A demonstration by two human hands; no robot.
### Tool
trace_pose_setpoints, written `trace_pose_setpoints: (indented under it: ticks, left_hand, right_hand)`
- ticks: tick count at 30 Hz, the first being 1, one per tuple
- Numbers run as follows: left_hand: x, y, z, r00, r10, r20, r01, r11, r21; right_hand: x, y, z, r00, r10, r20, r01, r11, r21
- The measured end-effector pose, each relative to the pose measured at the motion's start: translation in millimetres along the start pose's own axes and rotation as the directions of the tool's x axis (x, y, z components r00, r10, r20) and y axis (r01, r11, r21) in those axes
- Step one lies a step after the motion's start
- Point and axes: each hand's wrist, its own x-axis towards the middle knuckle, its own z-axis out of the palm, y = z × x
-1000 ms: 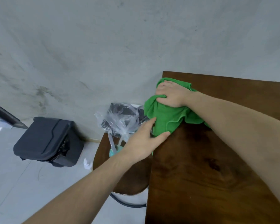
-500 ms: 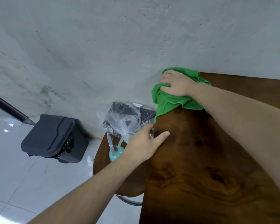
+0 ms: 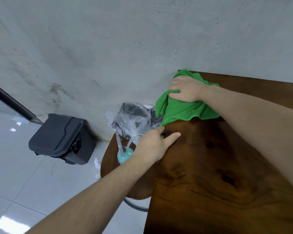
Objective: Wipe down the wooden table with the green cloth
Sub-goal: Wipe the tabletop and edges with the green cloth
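The dark wooden table [image 3: 227, 174] fills the lower right, its far edge against the grey wall. A bunched green cloth [image 3: 181, 109] lies on the table's far left corner, part of it hanging over the left edge. My right hand [image 3: 186, 89] grips the cloth from above, thumb tucked into a fold. My left hand [image 3: 155, 146] rests on the table's left edge just below the hanging cloth, thumb on the top, fingers over the side.
A round wooden stool [image 3: 125, 176] stands left of the table, carrying a crumpled clear plastic bag [image 3: 132, 122] and a teal object [image 3: 124, 155]. A black lidded bin [image 3: 61, 137] sits on the white tiled floor by the wall.
My right hand has kept the cloth at the far left corner, with more of it now spread toward me over the edge. My left hand stays on the table's edge.
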Motion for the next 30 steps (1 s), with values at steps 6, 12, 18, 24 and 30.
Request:
trace_pose_setpoints:
  ticks: [6, 12, 18, 24, 30]
  left_hand:
    - [-4.1, 2.3, 0.5, 0.998, 0.002, -0.057, 0.0, 0.999, 0.042]
    - [-13.2, -8.7, -3.2, 0.998, -0.003, -0.066, -0.002, 0.997, -0.079]
    - [-45.4, -27.4, -7.0, 0.977, 0.086, -0.193, -0.116, 0.982, -0.152]
    - [-106.1, -44.8, -7.6, 0.957, 0.203, -0.209, -0.241, 0.955, -0.173]
    - [-166.7, -58.7, 2.0, 0.959, 0.25, -0.137, -0.261, 0.962, -0.073]
  right_hand:
    - [15.1, 24.2, 2.3, 0.958, 0.275, 0.077, -0.28, 0.958, 0.063]
    - [-15.0, -18.2, 8.2, 0.961, 0.25, 0.114, -0.263, 0.958, 0.113]
    - [-73.2, -98.9, 13.6, 0.988, 0.129, 0.085, -0.142, 0.977, 0.16]
    - [-147.1, -179.5, 16.8, 0.998, 0.05, 0.029, -0.055, 0.981, 0.186]
    - [-226.9, -233.8, 19.5, 0.995, 0.08, 0.052, -0.088, 0.983, 0.163]
